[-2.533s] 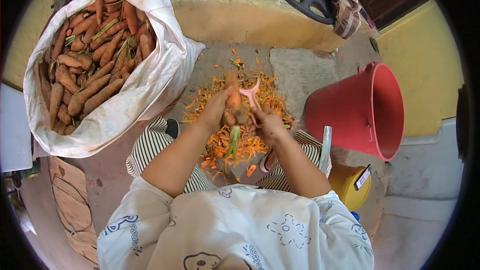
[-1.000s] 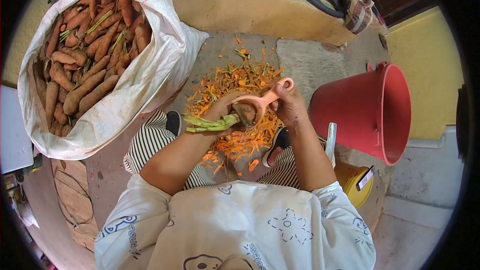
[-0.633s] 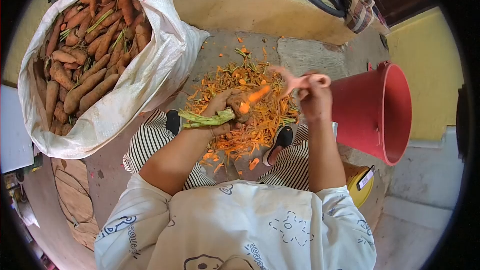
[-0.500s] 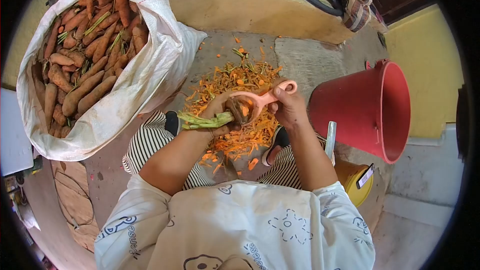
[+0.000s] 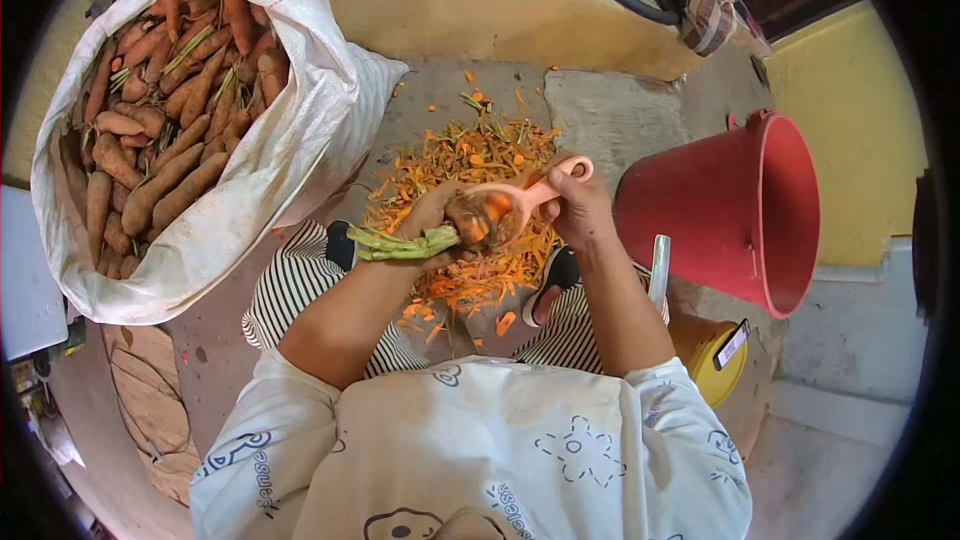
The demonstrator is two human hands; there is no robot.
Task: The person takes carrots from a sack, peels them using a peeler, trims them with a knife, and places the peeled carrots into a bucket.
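Observation:
A thick brown-skinned carrot (image 5: pixel 467 225) with cut green stalks (image 5: pixel 405 244) lies in my left hand (image 5: pixel 428 215), whose fingers are wrapped round it from the far side and underneath. Patches of bright orange flesh show near its top. My right hand (image 5: pixel 582 215) is closed on the handle of a peach-coloured peeler (image 5: pixel 530 197) with a ring at its end. The peeler's head rests over the carrot, so the blade's exact contact is hidden. Below both hands, a heap of orange peelings (image 5: pixel 480 158) covers the floor between my feet.
At the left stands a big white sack (image 5: pixel 330 90) full of unpeeled carrots (image 5: pixel 180 175). A red bucket (image 5: pixel 690 205) lies tipped to the right, near a yellow bucket (image 5: pixel 715 365) with a phone (image 5: pixel 732 344) on it. A low ledge (image 5: pixel 490 15) runs along the back.
The carrot has turned slightly in my left hand, and more orange flesh shows under the peeler's head. Both hands stay almost in place; the view has shifted a little.

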